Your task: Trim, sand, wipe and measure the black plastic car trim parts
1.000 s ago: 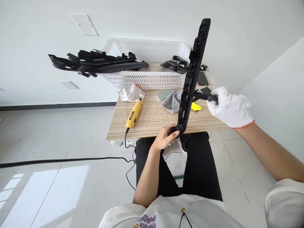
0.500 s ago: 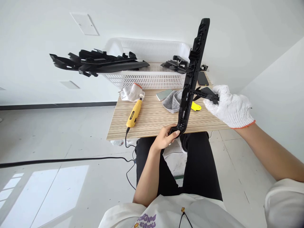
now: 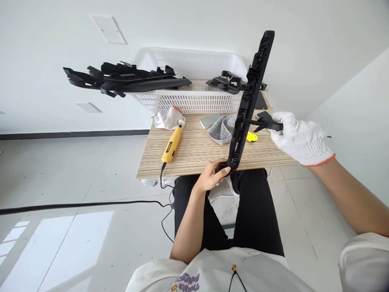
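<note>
A long black plastic trim piece (image 3: 247,97) leans up and away over the table, its ribbed inner side facing me. My bare left hand (image 3: 212,174) is closed round its bent lower end at the table's front edge. From the middle of the piece a thin side arm (image 3: 258,123) sticks out to the right. My right hand (image 3: 299,138), in a white knitted glove with an orange cuff, pinches the end of that arm. Behind the piece lie a grey cloth (image 3: 221,130) and a bright yellow object (image 3: 251,137), both partly hidden.
A yellow corded rotary tool (image 3: 172,145) lies on the table's (image 3: 197,156) left side near a white glove (image 3: 170,118). A white plastic basket (image 3: 194,101) at the back bears more black parts (image 3: 127,81). Two phone-like slabs (image 3: 260,101) (image 3: 263,115) lie at the right.
My right hand has moved slightly right and down. The black trim piece has tilted to the right, its upper end lower. My left hand keeps its hold in the same place.
</note>
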Motion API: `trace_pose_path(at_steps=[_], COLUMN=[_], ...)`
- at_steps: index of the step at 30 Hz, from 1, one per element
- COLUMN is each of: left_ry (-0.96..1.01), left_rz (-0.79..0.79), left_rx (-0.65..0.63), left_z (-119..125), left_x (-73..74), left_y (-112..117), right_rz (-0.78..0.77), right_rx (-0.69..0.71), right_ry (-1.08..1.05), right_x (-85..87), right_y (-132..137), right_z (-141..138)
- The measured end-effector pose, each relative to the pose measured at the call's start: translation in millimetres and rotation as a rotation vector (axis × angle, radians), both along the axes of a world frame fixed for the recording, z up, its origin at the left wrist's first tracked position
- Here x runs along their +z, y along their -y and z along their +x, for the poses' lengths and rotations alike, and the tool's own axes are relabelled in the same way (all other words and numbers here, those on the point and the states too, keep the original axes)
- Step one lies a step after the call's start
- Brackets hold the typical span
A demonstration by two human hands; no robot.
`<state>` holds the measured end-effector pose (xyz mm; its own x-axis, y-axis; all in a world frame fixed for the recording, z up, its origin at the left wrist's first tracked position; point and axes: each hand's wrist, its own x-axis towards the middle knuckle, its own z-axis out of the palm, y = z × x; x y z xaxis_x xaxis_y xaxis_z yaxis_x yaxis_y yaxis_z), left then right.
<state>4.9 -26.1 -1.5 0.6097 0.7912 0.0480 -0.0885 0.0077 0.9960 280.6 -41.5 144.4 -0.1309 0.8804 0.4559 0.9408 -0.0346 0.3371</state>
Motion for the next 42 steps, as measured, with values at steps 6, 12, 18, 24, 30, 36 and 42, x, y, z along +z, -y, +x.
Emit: trace_pose_path(at_steps=[6, 12, 18, 24, 30, 36, 42], left_ry=[-0.008, -0.008, 0.020, 0.028, 0.025, 0.007, 0.008], left_rz=[0.002, 0.012, 0.017, 0.006, 0.005, 0.014, 0.014], left_rx=[0.006, 0.001, -0.013, -0.009, -0.015, -0.007, -0.007], left_z=[0, 0, -1, -1, -1, -1, -1], left_x=[0.6, -1.6, -2.0, -2.1, -2.9, -3.2, -2.5], left_y=[0, -1, 0, 0, 0, 0, 0], right_rz=[0.029, 0.008, -0.004, -0.048, -0.044, -0.102, -0.037], right_rx=[-0.010, -0.090, -0.161, -0.169, -0.184, -0.200, -0.183], right_ry=[0.002, -0.009, -0.007, -0.044, -0.022, -0.085, -0.070], right_x=[-4.8, -6.4, -2.3, 0.3, 0.9, 4.3, -1.2], right_y=[1, -1, -1, 3, 1, 1, 0], right_z=[7, -1, -7, -10, -12, -15, -12])
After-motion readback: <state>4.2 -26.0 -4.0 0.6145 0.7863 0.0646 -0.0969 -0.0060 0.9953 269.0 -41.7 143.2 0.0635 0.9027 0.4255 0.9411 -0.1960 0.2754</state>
